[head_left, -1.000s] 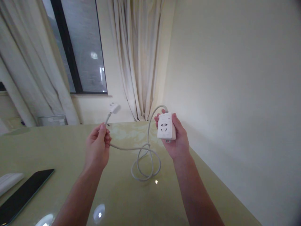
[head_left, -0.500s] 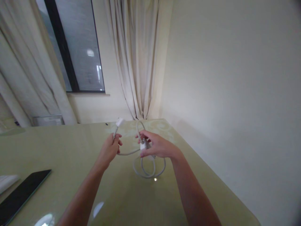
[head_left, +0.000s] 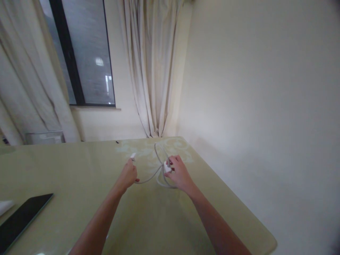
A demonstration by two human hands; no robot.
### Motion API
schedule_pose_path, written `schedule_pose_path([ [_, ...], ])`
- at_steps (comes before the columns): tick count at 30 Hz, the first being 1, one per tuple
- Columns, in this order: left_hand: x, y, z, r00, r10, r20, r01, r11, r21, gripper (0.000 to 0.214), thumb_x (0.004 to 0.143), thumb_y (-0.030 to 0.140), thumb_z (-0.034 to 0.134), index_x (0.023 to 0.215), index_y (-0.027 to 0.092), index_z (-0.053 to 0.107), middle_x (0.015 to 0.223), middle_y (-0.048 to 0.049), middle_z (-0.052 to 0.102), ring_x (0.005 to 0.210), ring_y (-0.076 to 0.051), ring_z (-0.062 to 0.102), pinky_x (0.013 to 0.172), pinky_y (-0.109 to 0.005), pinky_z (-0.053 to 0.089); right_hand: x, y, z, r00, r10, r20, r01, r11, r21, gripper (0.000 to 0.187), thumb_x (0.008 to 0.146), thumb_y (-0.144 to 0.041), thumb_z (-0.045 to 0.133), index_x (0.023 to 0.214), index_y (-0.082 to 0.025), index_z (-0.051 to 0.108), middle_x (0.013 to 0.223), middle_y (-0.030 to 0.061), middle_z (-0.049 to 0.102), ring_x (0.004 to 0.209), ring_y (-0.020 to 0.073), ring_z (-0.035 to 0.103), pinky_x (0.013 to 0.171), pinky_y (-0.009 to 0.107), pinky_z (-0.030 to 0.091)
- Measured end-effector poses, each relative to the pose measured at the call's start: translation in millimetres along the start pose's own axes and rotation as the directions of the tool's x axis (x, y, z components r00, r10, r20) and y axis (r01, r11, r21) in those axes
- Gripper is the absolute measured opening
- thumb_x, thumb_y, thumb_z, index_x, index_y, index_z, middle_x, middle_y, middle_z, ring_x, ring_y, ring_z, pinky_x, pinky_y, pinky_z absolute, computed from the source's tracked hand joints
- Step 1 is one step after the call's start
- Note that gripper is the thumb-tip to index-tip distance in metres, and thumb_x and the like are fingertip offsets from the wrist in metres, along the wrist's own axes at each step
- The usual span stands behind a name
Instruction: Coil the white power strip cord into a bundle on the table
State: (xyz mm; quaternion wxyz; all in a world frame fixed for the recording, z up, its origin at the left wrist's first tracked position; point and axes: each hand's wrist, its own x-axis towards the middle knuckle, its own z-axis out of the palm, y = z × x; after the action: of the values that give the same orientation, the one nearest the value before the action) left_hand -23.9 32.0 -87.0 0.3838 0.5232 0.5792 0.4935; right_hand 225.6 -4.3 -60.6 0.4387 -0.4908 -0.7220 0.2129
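My left hand point(head_left: 128, 174) is closed around the cable just below a white plug point(head_left: 133, 156), which sticks up past the fingers. From there the pale grey cable point(head_left: 148, 180) runs right to a white block, probably a power adapter point(head_left: 167, 167). My right hand point(head_left: 178, 172) grips this block from the right, thumb in front and fingers behind. Loops of cable stand above the block and hang or lie below it. Whether the block touches the tabletop I cannot tell.
The glossy greenish table point(head_left: 79, 170) has a rounded near right corner. A black flat slab point(head_left: 23, 219) and a white object point(head_left: 5, 206) lie at the left. A small dark piece point(head_left: 117, 142) sits near the far edge. A wall point(head_left: 252, 124) borders the right side.
Both hands have moved lower, the right one also slightly to the right with the white block. The plug is lower, and the cable loops have come down toward the table. The view has shifted slightly.
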Motion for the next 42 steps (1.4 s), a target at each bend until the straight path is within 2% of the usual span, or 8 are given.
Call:
schedule_pose_path([
  [6,-7,6,5.0,0.992,-0.006,0.129,-0.021,0.977,0.21,0.01,0.076,0.018,0.056,0.083,0.02,0.063,0.064,-0.0002,0.054,0.056,-0.016,0.05,0.054,-0.026,0.038,-22,34,30,0.929,0.33,-0.171,-0.186,0.811,0.555,0.04,0.063,-0.021,0.081,0.093,-0.023,0.054,0.102,0.0018,0.066,0.099,0.0224,0.068,0.08,0.032,0.055],
  [11,-15,15,17.0,0.973,-0.001,0.231,-0.06,0.965,0.256,0.014,0.072,0.019,0.053,0.074,0.019,0.067,0.064,-0.003,0.058,0.06,-0.018,0.05,0.057,-0.027,0.033,-27,33,33,0.884,0.467,-0.013,-0.214,0.43,0.877,0.054,0.057,-0.023,0.091,0.094,-0.023,0.053,0.089,-0.0022,0.071,0.083,0.0169,0.071,0.074,0.028,0.056],
  [15,-22,20,25.0,0.944,-0.025,0.328,-0.049,0.975,0.217,0.02,0.075,0.028,0.052,0.078,0.019,0.069,0.071,-0.0027,0.061,0.059,-0.016,0.047,0.054,-0.026,0.031,-30,27,29,0.888,0.445,0.115,-0.265,0.291,0.919,0.055,0.057,-0.026,0.096,0.093,-0.023,0.054,0.086,-0.0018,0.074,0.077,0.0164,0.072,0.071,0.028,0.058],
  [23,-39,25,35.8,0.87,-0.102,0.482,0.092,0.995,0.046,0.037,0.082,0.053,0.05,0.079,0.019,0.065,0.059,0.0066,0.036,0.05,-0.01,0.026,0.049,-0.023,0.017,-33,16,38,0.936,0.349,0.048,-0.207,0.435,0.876,0.046,0.06,-0.031,0.095,0.093,-0.022,0.064,0.089,-0.0003,0.075,0.082,0.0165,0.069,0.076,0.028,0.054],
  [28,-39,26,47.2,0.962,-0.044,0.268,0.041,0.999,0.017,0.052,0.085,0.064,0.045,0.075,0.017,0.067,0.057,0.0027,0.045,0.051,-0.014,0.04,0.05,-0.026,0.024,-36,13,41,0.947,0.32,0.006,-0.221,0.64,0.736,0.042,0.062,-0.034,0.093,0.093,-0.02,0.068,0.091,0.0028,0.074,0.086,0.0194,0.067,0.071,0.028,0.052],
  [31,-38,24,52.5,0.991,0.089,0.099,-0.11,0.966,0.235,0.041,0.083,0.057,0.059,0.079,0.017,0.066,0.065,-0.0039,0.061,0.063,-0.021,0.058,0.057,-0.029,0.036,-40,11,43,0.934,0.327,0.144,-0.314,0.559,0.767,0.049,0.061,-0.031,0.09,0.102,-0.022,0.064,0.086,-0.0001,0.073,0.074,0.0172,0.066,0.065,0.027,0.052],
  [34,-38,23,52.6,0.994,0.106,0.026,-0.109,0.951,0.289,0.039,0.084,0.037,0.061,0.115,0.014,0.062,0.07,-0.0031,0.067,0.067,-0.024,0.064,0.062,-0.031,0.041,-42,11,47,0.917,0.358,0.174,-0.345,0.497,0.797,0.057,0.062,-0.025,0.084,0.111,-0.026,0.056,0.086,-0.0025,0.073,0.067,0.0165,0.066,0.059,0.026,0.052],
  [42,-28,23,35.5,0.901,0.199,0.386,-0.357,0.845,0.398,0.035,0.08,0.008,0.051,0.107,0.019,0.07,0.097,-0.0054,0.078,0.095,-0.022,0.071,0.084,-0.03,0.049,-43,17,50,0.921,0.319,0.222,-0.349,0.426,0.835,0.062,0.066,-0.023,0.075,0.124,-0.026,0.053,0.1,0.0012,0.074,0.081,0.021,0.07,0.057,0.029,0.057],
])
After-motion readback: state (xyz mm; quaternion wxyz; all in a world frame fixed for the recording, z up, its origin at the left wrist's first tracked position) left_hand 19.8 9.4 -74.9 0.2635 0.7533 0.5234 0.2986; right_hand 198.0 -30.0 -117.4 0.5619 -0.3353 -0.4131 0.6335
